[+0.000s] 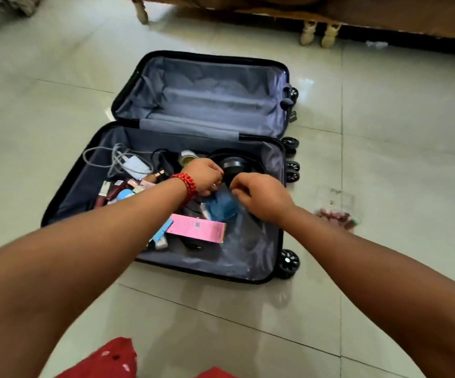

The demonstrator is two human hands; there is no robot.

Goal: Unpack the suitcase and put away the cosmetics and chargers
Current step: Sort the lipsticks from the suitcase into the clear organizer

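An open black suitcase (pixel 259 276) with grey lining lies flat on the tiled floor. Its near half holds a white charger with cable (pixel 135 163), several lipsticks and tubes (pixel 117 190), a pink box (pixel 196 227), a black round jar (pixel 233 165) and a black cable. Over the middle of that half, my left hand (pixel 203 174) and my right hand (pixel 259 196) both have curled fingers on a clear packet with blue contents (pixel 222 205). A red bracelet circles my left wrist. What the fingertips pinch is partly hidden.
The suitcase's far half (pixel 210 96) has nothing in it. A clear pouch with pink items (pixel 336 211) lies on the floor to the right of the wheels. Wooden furniture legs (pixel 319 34) stand at the back. Red cloth shows at the bottom edge.
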